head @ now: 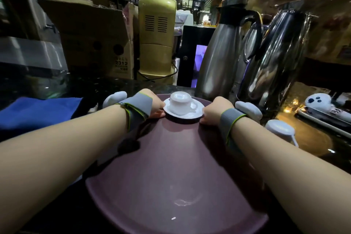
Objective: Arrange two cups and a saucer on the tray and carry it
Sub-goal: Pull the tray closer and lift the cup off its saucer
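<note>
Fingers of both the left hand [154,107] and right hand [212,113] pinch the saucer [195,114], which bears one inverted cup [179,103], near the tray's [171,186] far edge. Placing seems underway; next comes the second cup [279,129], off the tray's right edge. Visible: two cups, one saucer, one tray.

Head camera looks forward and down, close over the tray [171,176].
</note>
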Tool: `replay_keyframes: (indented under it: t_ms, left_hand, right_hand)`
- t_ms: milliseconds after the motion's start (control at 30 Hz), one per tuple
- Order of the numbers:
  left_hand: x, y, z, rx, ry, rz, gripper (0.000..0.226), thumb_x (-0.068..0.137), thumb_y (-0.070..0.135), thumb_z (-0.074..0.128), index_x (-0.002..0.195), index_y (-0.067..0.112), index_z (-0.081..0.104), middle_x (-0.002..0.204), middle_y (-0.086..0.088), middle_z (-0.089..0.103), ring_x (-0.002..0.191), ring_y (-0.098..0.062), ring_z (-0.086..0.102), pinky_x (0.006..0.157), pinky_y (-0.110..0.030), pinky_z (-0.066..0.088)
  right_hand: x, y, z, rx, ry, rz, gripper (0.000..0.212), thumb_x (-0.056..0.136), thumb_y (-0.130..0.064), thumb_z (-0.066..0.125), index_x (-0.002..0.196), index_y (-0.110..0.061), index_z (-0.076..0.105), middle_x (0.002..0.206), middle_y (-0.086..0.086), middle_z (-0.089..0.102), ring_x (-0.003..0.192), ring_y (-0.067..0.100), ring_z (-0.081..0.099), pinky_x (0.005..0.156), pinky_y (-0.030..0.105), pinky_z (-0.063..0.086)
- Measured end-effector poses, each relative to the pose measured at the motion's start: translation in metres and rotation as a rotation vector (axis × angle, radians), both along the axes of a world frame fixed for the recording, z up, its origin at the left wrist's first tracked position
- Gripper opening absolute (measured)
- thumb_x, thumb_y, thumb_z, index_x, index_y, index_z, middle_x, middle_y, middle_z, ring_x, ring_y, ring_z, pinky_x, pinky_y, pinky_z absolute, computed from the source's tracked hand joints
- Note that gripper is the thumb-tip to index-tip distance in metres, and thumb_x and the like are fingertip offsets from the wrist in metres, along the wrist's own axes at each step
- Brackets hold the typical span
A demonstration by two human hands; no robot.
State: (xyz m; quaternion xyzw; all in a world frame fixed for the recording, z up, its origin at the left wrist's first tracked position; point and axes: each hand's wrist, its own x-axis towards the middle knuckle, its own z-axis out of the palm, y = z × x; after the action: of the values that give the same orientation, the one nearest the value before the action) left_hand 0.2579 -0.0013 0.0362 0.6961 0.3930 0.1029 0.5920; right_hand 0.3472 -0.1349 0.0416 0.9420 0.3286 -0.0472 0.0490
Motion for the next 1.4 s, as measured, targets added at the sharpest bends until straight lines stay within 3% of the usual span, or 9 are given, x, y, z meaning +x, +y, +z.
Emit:
replay_keyframes:
  t_ms: [200,300,367,467,600,700,967,1100,1400]
  left_hand:
    - [0.004,0.001,-0.011,0.211,-0.009,-0.009,0.013,0.083,0.004,0.059,0.072,0.008,0.053,0.093,-0.012,0.057,0.085,-0.020,0.056,0.088,-0.029,0.050]
    - [-0.005,0.001,-0.010,0.238,0.021,-0.052,0.015,0.079,0.004,0.063,0.068,0.009,0.053,0.093,-0.012,0.059,0.087,-0.023,0.057,0.095,-0.035,0.050]
    - [-0.013,0.002,-0.007,0.249,0.031,-0.063,0.010,0.078,0.002,0.064,0.072,0.006,0.057,0.091,-0.013,0.061,0.091,-0.026,0.060,0.097,-0.041,0.049]
    - [-0.031,0.006,-0.005,0.131,0.018,-0.056,0.011,0.077,-0.006,0.063,0.069,0.000,0.059,0.070,-0.012,0.065,0.092,-0.033,0.066,0.092,-0.042,0.052]
    - [-0.061,0.004,-0.002,0.125,0.047,-0.099,0.007,0.078,-0.007,0.062,0.072,-0.003,0.061,0.032,-0.008,0.058,0.067,-0.029,0.064,0.074,-0.035,0.059]
    - [-0.080,0.002,-0.004,0.110,0.026,-0.099,0.012,0.079,-0.009,0.060,0.068,-0.003,0.060,0.028,-0.007,0.053,0.039,-0.018,0.060,0.065,-0.031,0.059]
    - [-0.113,-0.006,-0.002,0.129,0.017,-0.142,0.016,0.080,-0.011,0.057,0.065,-0.006,0.058,0.026,-0.007,0.052,0.030,-0.014,0.058,0.040,-0.020,0.054]
    - [-0.122,-0.006,-0.003,0.149,0.061,-0.149,0.014,0.078,-0.010,0.059,0.065,-0.006,0.059,0.033,-0.010,0.057,0.062,-0.026,0.065,0.041,-0.021,0.054]
    - [-0.121,-0.008,-0.001,0.093,0.052,-0.190,0.009,0.080,-0.012,0.056,0.071,-0.010,0.058,0.069,-0.018,0.059,0.067,-0.028,0.061,0.040,-0.022,0.054]
  right_hand:
    - [0.005,0.006,-0.001,0.030,0.024,0.023,0.045,0.093,-0.029,0.051,0.129,-0.002,0.053,0.130,0.014,0.058,0.124,0.028,0.053,0.084,0.029,0.042]
    - [0.001,0.005,-0.003,-0.048,-0.004,0.037,0.048,0.090,-0.035,0.055,0.126,-0.004,0.057,0.082,0.009,0.057,0.118,0.028,0.056,0.071,0.024,0.041]
    - [-0.004,0.004,-0.005,-0.090,-0.043,0.089,0.049,0.091,-0.039,0.052,0.125,-0.004,0.058,0.080,0.009,0.056,0.116,0.030,0.057,0.071,0.021,0.037]
    - [-0.023,-0.003,-0.003,-0.137,-0.144,0.177,0.050,0.094,-0.040,0.045,0.124,-0.003,0.058,0.120,0.017,0.062,0.116,0.032,0.057,0.082,0.027,0.042]
    - [-0.049,-0.010,-0.004,-0.188,-0.212,0.268,0.046,0.095,-0.040,0.040,0.123,-0.008,0.059,0.104,0.018,0.062,0.119,0.033,0.053,0.084,0.027,0.041]
    - [-0.064,-0.012,-0.010,-0.199,-0.214,0.304,0.046,0.096,-0.040,0.038,0.122,-0.010,0.060,0.121,0.018,0.061,0.117,0.034,0.053,0.077,0.025,0.033]
    - [-0.088,-0.018,-0.018,-0.112,-0.190,0.350,0.041,0.095,-0.039,0.038,0.095,-0.007,0.063,0.118,0.016,0.066,0.110,0.029,0.061,0.064,0.024,0.033]
    - [-0.099,-0.017,-0.016,0.053,-0.059,0.268,0.047,0.095,-0.041,0.037,0.055,-0.018,0.028,0.115,0.017,0.067,0.109,0.030,0.062,0.053,0.022,0.026]
    - [-0.103,-0.019,-0.018,0.463,0.271,-0.012,0.029,0.094,-0.032,0.045,0.079,-0.008,0.048,0.082,0.011,0.052,0.081,0.022,0.047,0.077,0.023,0.046]
